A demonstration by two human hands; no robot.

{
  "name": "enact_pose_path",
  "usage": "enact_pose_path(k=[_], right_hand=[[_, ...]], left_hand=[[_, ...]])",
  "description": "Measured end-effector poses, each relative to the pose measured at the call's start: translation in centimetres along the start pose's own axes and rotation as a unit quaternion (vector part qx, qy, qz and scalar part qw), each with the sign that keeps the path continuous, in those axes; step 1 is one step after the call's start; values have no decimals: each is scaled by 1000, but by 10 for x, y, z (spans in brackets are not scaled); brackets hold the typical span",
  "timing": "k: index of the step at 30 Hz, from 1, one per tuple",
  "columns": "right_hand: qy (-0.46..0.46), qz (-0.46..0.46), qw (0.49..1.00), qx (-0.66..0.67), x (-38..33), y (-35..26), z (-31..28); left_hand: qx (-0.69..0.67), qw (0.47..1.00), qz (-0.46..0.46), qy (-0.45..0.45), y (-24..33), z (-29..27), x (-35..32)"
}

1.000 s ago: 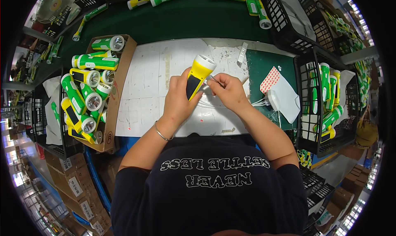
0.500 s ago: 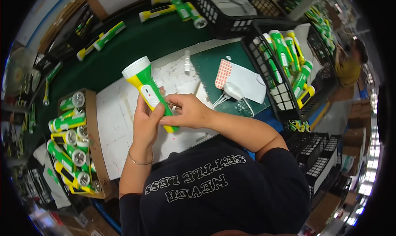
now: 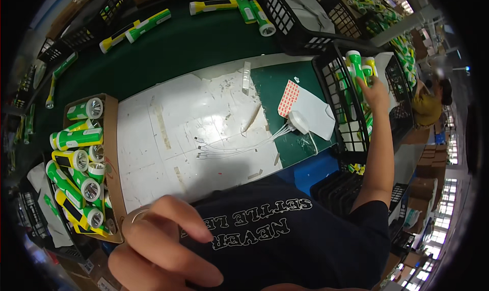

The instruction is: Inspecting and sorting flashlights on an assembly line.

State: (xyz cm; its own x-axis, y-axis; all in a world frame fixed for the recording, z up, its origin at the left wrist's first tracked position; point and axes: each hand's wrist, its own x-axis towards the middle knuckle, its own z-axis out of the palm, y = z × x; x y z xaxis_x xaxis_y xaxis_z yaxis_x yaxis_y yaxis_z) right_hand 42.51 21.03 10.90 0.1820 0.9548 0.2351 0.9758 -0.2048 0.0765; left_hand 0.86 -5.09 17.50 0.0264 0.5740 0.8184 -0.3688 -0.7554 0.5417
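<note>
My left hand [image 3: 163,245] is close up at the lower edge, its fingers loosely bent and apart, with nothing visible in them. My right hand [image 3: 376,93] reaches over the black plastic crate [image 3: 332,77] on the right, its thumb and fingers apart. Beside its fingertips stands a green flashlight [image 3: 355,67] with a white head; whether they touch is unclear. White charging cables [image 3: 239,149] fan out across the white worktop [image 3: 173,113] from a round white hub [image 3: 298,121]. The hub rests partly on a white sheet [image 3: 318,113] with a red-patterned strip.
A cardboard box [image 3: 113,153] full of green and yellow flashlights stands at left. More flashlights [image 3: 214,6] lie on the dark green surface beyond. Another black crate [image 3: 285,34] is at the back. A person [image 3: 428,105] in yellow sits far right.
The flashlight held in both hands is no longer visible. My left hand has dropped back toward the lower edge; my right hand has moved right to the crate. The cables now lie spread out.
</note>
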Motion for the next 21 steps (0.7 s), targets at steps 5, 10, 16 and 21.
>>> enact_pose_path(k=[5,10,16,21], right_hand=[[142,-272,921,242,19,-128,-1],[-47,-295,953,48,50,-259,65],[-39,-270,962,-1,63,-287,100],[-1,-324,935,146,28,-237,33]], left_hand=[[-21,999,36,-20,-19,-16,6],[8,999,44,-10,-14,-26,10],[141,985,51,80,-24,-37,-1],[417,885,-201,54,-55,-74,-11]])
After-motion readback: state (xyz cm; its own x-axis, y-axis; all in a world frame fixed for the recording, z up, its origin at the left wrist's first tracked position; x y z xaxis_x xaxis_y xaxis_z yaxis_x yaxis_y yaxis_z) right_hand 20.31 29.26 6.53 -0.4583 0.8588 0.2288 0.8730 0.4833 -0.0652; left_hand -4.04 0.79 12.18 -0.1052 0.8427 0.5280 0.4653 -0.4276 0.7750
